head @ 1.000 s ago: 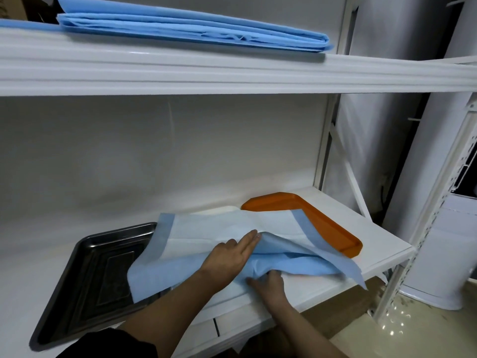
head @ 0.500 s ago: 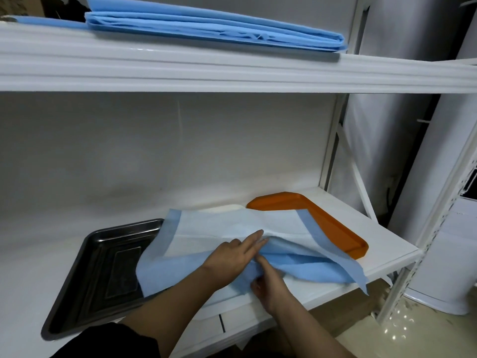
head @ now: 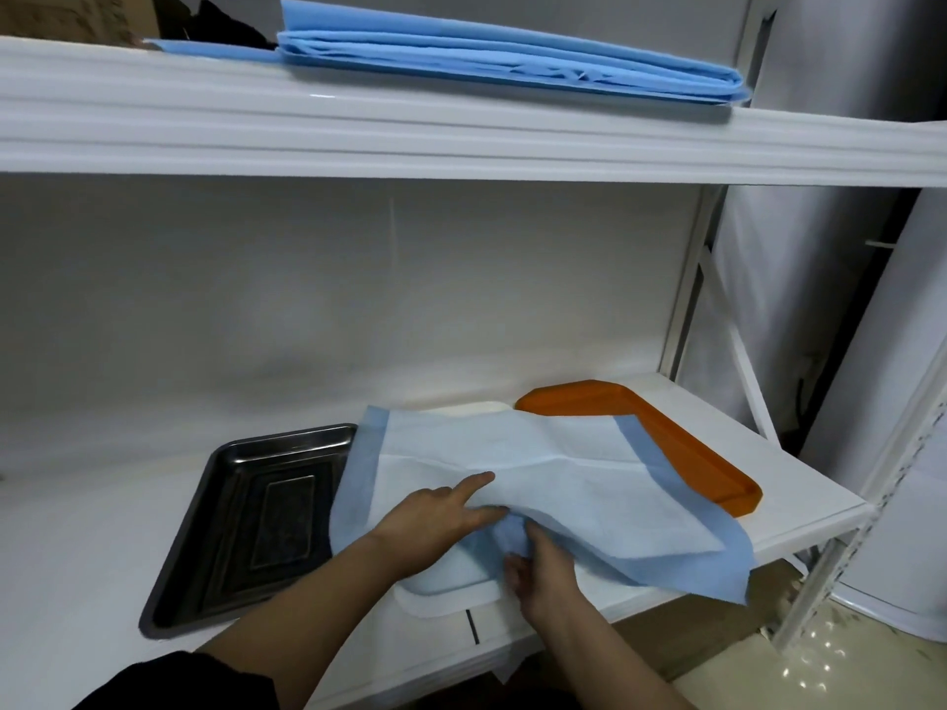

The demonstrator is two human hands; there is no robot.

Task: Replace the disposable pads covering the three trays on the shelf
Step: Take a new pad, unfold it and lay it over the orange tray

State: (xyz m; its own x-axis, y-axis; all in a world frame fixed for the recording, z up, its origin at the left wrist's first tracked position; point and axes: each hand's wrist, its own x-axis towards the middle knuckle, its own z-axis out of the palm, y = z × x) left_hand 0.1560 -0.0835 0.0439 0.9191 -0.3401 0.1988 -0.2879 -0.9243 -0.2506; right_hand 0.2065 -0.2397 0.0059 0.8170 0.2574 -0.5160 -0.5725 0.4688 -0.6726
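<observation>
Both hands have changed their hold on the blue pad (head: 553, 468) in the last second: earlier the left hand (head: 435, 515) lay flat on top of the folded sheet with all fingers stretched out, and now only its forefinger shows above the pad while the other fingers run under the raised near edge. The right hand (head: 538, 571) has come up from the shelf lip and its fingers are curled into the darker underlayer just below that edge — it pinches the pad there. Whether the left hand is really gripping or only propping the edge up, I cannot tell, since the sheet hides most of its fingers.

More of the pad is spread open than before; the pale top face now reaches well across the white tray (head: 446, 591) in the middle of the lower shelf (head: 815, 509) and overlaps the near corner of the orange tray (head: 681, 443) to the right. Its left border hangs over the rim of the bare steel tray (head: 246, 530).

What the next pull turns on, I'd judge, is this — the pad's long side runs left to right along the shelf, and the folded-under part lies towards the person, right at the right hand, so that hand is the nearer one to draw it out.

A stack of folded blue pads (head: 512, 64) sits on the upper shelf (head: 461, 140).
</observation>
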